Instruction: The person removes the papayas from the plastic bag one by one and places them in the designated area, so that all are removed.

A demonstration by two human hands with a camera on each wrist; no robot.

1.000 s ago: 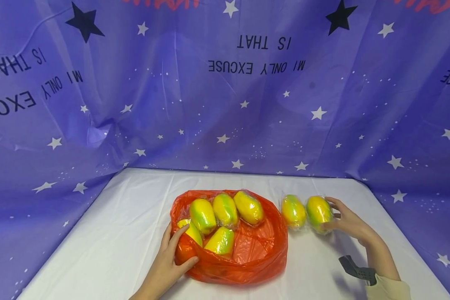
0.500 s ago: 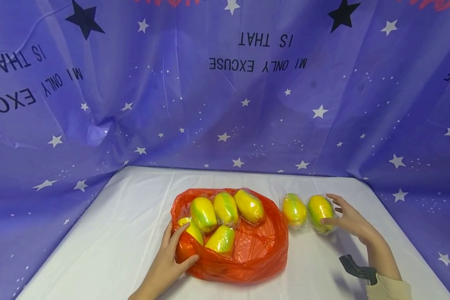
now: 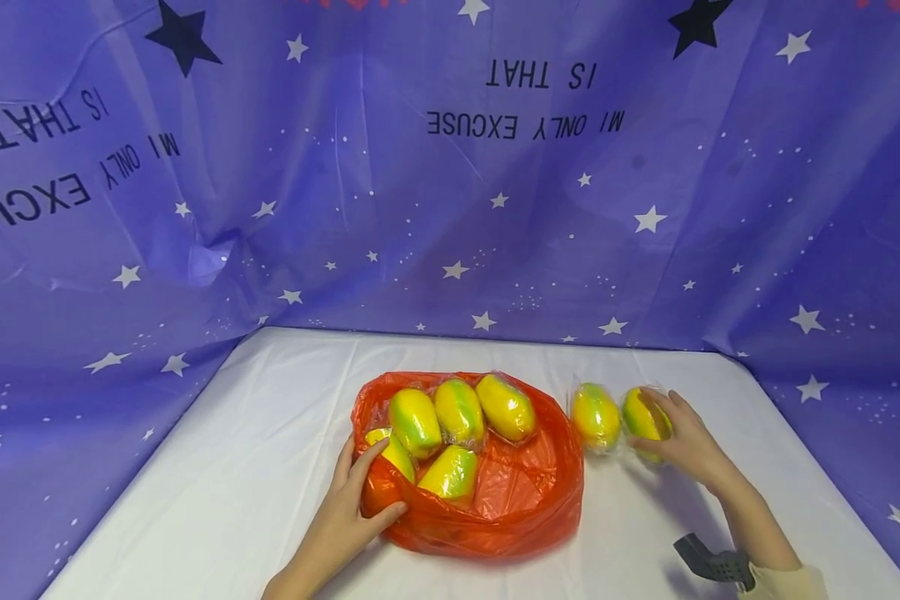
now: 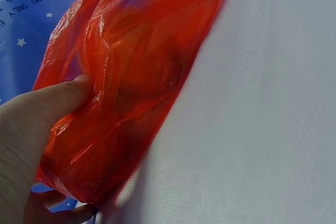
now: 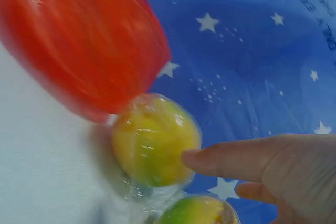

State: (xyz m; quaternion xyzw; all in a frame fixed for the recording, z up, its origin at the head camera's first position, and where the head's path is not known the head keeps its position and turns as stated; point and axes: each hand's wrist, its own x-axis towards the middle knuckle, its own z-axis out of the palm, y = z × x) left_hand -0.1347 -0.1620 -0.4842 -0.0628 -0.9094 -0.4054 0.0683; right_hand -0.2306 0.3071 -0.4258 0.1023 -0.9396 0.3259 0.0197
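A red plastic bag (image 3: 528, 533) stands with its mouth spread wide, holding several yellow-green mangoes (image 3: 415, 422) in clear wrap. My left hand (image 3: 339, 515) grips the bag's left side, fingers over the rim and thumb outside; in the left wrist view the thumb presses the red film. To the right of the bag, two more wrapped mangoes sit side by side on the white cloth. My right hand (image 3: 686, 442) holds the outer mango (image 3: 633, 414) between fingers and thumb, covering part of it. The inner mango (image 5: 152, 145) sits close to the bag.
A white cloth (image 3: 255, 417) covers the table. Purple-blue star-printed fabric (image 3: 450, 208) hangs behind it and on both sides. A dark grey bracket (image 3: 708, 562) is worn on my right wrist.
My right hand has shifted left, bringing its fingers over the outer mango's top and its thumb against the near side. The left hand stays on the bag. The head view has tilted slightly.
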